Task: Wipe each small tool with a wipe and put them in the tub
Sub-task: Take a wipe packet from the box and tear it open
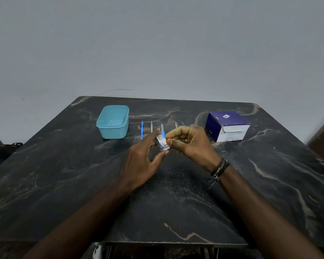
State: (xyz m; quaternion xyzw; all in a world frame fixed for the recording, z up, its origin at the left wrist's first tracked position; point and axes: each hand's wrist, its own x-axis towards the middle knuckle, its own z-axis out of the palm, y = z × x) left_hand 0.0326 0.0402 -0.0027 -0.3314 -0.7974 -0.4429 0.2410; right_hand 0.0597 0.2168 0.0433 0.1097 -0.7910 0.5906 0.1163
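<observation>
1. Packet [162,144], white and crumpled, is pinched between left hand [148,156] and right hand [189,144] above the surface [64,184]; a hard tear could fling the wipe out.
2. Tools [151,126] lie in a row just behind the hands, unwiped; a jerk could scatter them.
3. Tub [113,124] stands empty left of the row, near enough to be knocked.
4. Box [227,126] sits well right.
</observation>
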